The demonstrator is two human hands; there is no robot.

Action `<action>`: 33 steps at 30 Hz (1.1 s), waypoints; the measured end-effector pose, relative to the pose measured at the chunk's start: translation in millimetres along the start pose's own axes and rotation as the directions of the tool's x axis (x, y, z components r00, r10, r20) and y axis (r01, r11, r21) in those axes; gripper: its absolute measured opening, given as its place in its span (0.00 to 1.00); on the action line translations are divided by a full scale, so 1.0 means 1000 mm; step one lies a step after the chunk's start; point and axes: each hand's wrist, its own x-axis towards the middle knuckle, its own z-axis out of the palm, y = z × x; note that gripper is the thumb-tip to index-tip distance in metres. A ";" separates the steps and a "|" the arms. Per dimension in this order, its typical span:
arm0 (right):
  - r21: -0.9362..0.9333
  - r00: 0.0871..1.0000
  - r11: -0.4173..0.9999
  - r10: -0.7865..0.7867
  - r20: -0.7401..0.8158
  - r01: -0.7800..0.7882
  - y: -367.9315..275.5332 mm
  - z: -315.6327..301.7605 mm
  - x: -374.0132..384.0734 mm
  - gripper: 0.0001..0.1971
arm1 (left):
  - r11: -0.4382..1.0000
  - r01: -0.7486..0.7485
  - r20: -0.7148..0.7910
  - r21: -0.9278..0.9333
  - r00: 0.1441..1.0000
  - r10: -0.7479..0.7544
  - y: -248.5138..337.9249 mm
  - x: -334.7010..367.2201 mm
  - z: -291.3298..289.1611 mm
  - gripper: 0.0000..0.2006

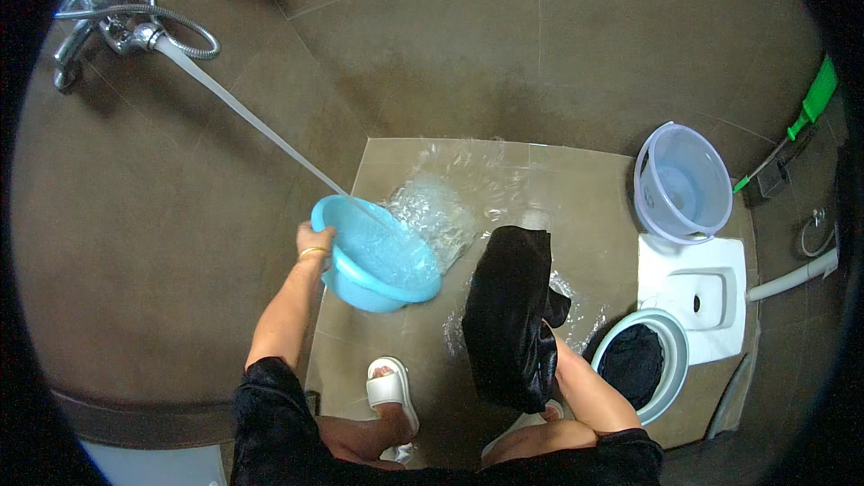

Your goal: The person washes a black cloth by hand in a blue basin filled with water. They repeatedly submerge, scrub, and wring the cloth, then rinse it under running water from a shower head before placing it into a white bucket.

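My left hand [313, 240] grips the rim of a light blue basin [358, 292], which is tilted. Water [435, 216] pours over its far right side onto the tiled floor. A straight pale stream [256, 122] runs from the wall tap [108, 13] down into the basin. To the right, a dark, wet-looking black cloth [506, 319] hangs in folds from my right hand [548, 331]. The cloth hides most of that hand's fingers, and I cannot tell what kind of garment it is.
A pale bucket [684, 184] stands at the far right, by a white squat toilet [731, 301]. Nearer, a round tub [677, 355] holds black cloth. A green-ended brush [814, 94] leans on the right wall. My feet wear white slippers [390, 389]; the floor [576, 189] is wet.
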 end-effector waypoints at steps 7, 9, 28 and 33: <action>-0.023 1.000 1.000 -0.007 -0.003 0.007 0.003 -0.005 0.001 0.19 | 0.992 0.127 0.156 -0.020 0.980 -0.122 0.031 -0.021 -0.049 0.16; -0.036 1.000 0.999 -0.001 0.010 0.002 0.004 0.000 0.002 0.19 | 0.970 -0.103 0.104 0.221 0.991 0.081 0.030 -0.041 -0.050 0.17; -0.067 1.000 0.998 0.011 0.023 -0.010 -0.006 -0.004 0.007 0.19 | 0.977 0.173 0.239 -0.125 0.961 -0.140 -0.004 -0.036 -0.065 0.17; -0.088 1.000 0.996 -0.027 -0.006 0.027 -0.020 -0.012 0.006 0.19 | 0.598 0.794 0.523 -0.111 0.558 -0.644 -0.113 -0.065 0.002 0.13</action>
